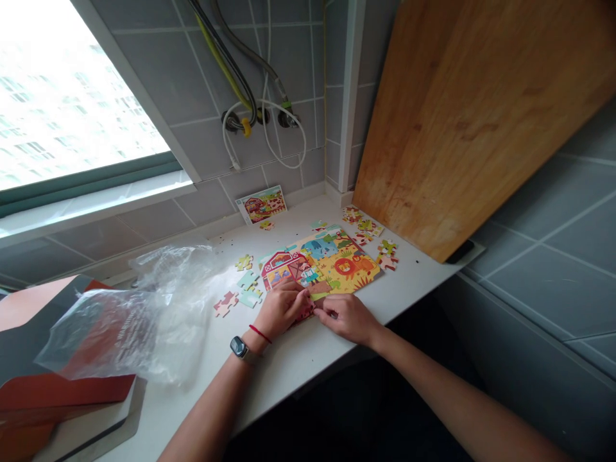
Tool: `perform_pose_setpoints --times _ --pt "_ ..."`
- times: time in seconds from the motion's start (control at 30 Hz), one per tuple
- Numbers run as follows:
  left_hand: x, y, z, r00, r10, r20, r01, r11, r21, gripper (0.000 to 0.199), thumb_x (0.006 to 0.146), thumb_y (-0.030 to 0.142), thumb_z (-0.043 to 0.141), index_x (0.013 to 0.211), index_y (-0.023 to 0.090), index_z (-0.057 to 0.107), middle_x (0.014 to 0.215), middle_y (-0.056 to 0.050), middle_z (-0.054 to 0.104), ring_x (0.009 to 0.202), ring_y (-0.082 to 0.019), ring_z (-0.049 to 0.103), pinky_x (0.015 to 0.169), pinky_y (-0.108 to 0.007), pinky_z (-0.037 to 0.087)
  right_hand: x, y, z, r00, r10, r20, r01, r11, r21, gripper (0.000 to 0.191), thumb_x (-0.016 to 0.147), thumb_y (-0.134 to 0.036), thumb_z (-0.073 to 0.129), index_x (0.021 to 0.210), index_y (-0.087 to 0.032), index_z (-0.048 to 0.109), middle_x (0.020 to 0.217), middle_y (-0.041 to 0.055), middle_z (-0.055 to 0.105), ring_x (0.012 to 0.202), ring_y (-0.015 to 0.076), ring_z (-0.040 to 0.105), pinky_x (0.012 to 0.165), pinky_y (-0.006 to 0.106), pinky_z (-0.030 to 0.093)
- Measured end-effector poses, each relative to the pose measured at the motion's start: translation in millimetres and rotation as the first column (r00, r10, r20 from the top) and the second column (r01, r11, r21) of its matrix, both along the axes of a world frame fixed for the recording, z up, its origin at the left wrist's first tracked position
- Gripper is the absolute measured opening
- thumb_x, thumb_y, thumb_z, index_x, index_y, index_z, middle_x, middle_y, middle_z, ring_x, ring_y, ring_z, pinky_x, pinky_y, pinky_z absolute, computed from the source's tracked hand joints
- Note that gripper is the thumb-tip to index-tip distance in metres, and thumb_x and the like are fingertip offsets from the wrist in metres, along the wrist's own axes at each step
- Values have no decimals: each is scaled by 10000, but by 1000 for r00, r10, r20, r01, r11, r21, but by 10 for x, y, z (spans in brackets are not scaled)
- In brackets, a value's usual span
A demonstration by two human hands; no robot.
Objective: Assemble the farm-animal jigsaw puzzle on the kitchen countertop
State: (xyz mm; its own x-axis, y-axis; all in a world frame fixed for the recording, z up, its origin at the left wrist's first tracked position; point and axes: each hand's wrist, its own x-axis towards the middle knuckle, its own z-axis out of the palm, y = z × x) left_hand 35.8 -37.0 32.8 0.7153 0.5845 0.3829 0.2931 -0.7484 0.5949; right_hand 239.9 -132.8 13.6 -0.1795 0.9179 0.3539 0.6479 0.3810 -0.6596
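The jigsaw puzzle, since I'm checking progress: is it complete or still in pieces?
Incomplete: the jigsaw puzzle is mostly joined, but loose pieces lie beside it on the white counter.

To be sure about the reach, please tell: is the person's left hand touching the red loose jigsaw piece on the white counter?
Apart. The head view shows white counter between the left hand and the red loose jigsaw piece.

One left hand (282, 308), one right hand (344, 319), perhaps twenty loose puzzle pieces (225, 303).
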Motion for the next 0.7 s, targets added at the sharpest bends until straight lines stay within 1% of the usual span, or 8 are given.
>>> perform_pose_setpoints --times 0.17,0.3,0.37,0.43,0.53,0.6,0.63,0.7 --pt "-26 17 -17 998 40 40 -41 999 22 545 1110 401 408 762 194 772 879 -95 758 813 -183 691 767 -324 564 1 2 -2 1000 -3 9 3 1000 1 369 960 -240 675 625 -212 523 632 -27 585 595 122 510 612 260 358" --pt "-52 38 -34 996 59 64 -61 998 25 517 1101 385 435 756 199 772 894 -90 763 815 -179 700 762 -310 577 -2 -37 2 999 12 -39 -13 1000 -16 384 971 -260 666 621 -211 517 625 -34 553 593 117 500 619 255 373" --pt "-61 50 -43 996 61 67 -63 997 35 494 1097 378 448 771 204 776 898 -87 764 821 -180 701 767 -307 578 42 -43 24 998 18 -62 -20 999 -25 401 980 -284 658 614 -211 514 619 -36 540 586 116 495 615 254 379" --pt "-65 61 -52 996 57 65 -60 997 44 479 1094 365 458 769 209 773 892 -78 764 816 -176 703 763 -296 575 164 4 70 999 29 -37 -30 999 -23 386 987 -296 651 628 -210 539 633 -31 548 599 121 509 621 256 392" --pt "-67 73 -59 997 47 64 -51 997 52 478 1092 336 456 744 209 756 863 -59 759 788 -161 703 749 -275 571 524 243 183 997 -20 76 20 1000 -9 286 988 -295 646 715 -209 631 740 2 625 710 151 595 690 267 455" --pt "-67 76 -59 997 42 68 -46 997 59 468 1090 318 456 739 207 745 861 -52 759 786 -155 703 753 -267 571 847 522 266 979 -110 171 112 994 0 122 972 -279 660 884 -214 714 937 44 701 894 188 664 835 305 513" --pt "-67 76 -57 997 36 71 -40 997 63 460 1089 311 456 743 205 741 865 -51 760 791 -154 704 756 -265 571 1014 688 302 960 -155 234 158 987 6 94 957 -286 680 989 -220 739 1060 69 714 1014 215 670 922 338 520" --pt "-68 74 -53 997 24 73 -29 997 70 448 1088 299 453 752 203 734 876 -52 759 806 -157 702 767 -268 573 1324 1039 357 908 -227 352 248 969 -14 214 944 -270 690 1139 -202 748 1217 116 701 1161 259 653 1041 396 501"
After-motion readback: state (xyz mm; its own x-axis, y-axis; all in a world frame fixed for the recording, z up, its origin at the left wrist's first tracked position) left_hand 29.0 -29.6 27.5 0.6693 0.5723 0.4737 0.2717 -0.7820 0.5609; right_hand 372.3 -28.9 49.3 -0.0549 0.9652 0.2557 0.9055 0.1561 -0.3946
